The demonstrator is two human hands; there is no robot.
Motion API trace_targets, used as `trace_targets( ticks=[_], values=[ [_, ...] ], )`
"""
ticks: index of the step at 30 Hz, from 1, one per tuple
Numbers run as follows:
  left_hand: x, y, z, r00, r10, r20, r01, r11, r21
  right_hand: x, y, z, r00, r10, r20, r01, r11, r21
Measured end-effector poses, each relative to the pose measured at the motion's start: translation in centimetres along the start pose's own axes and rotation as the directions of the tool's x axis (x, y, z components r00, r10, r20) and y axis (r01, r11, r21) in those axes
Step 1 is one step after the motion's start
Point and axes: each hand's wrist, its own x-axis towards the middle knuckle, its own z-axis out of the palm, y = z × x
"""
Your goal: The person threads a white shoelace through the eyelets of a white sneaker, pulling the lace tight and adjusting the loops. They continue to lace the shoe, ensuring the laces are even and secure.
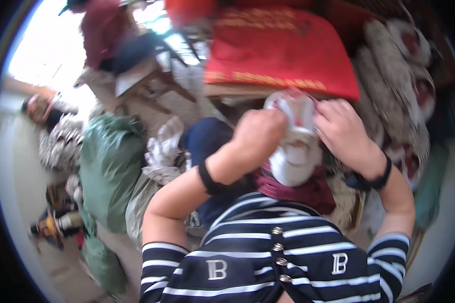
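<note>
In front of me, above my lap, is a rounded white bundle [294,164] of what looks like fabric, with a clear or pale wrapping and reddish marks at its far end. My left hand [263,132] is closed at the left side of that far end, fingers pinched on its edge. On the opposite side, my right hand [345,130] also has its fingers bent in and pressed to the edge. Blur hides the exact kind of the bundle and the fingertips. A maroon cloth [313,194] lies under it across my lap.
A red cloth [283,50] with yellow lettering covers a table just beyond my hands. Several long whitish bundles [389,65] are piled at the right. Green sacks [111,166] and loose pale fabric [167,144] are on the left. Another person [108,38] sits on a stool [146,81] at far left.
</note>
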Motion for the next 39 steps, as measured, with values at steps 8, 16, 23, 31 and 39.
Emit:
trace_targets(
  ticks=[8,16,23,31,39],
  values=[
    [0.8,-3.3,-0.8,0.976,0.204,-0.075,-0.213,0.964,-0.156,2.0,1.2,-1.8,0.983,-0.077,0.167,0.025,0.956,0.292],
    [1.0,-2.7,0.8,0.984,0.047,-0.171,-0.097,0.949,-0.301,0.6,1.3,-0.1,0.98,0.104,0.169,-0.18,0.823,0.538],
    [0.7,-0.9,3.3,0.934,-0.317,-0.164,0.145,0.756,-0.639,0.2,1.6,3.1,0.875,0.374,0.309,-0.464,0.458,0.758],
    [0.3,2.9,-0.2,0.801,-0.262,-0.538,-0.358,0.51,-0.782,1.1,-2.5,0.9,0.859,0.492,0.143,-0.368,0.399,0.84],
    [-0.5,0.5,-3.0,0.833,-0.511,0.215,0.14,-0.183,-0.973,1.5,-0.6,-0.3,0.94,0.34,0.035,-0.28,0.706,0.65]
  ],
)
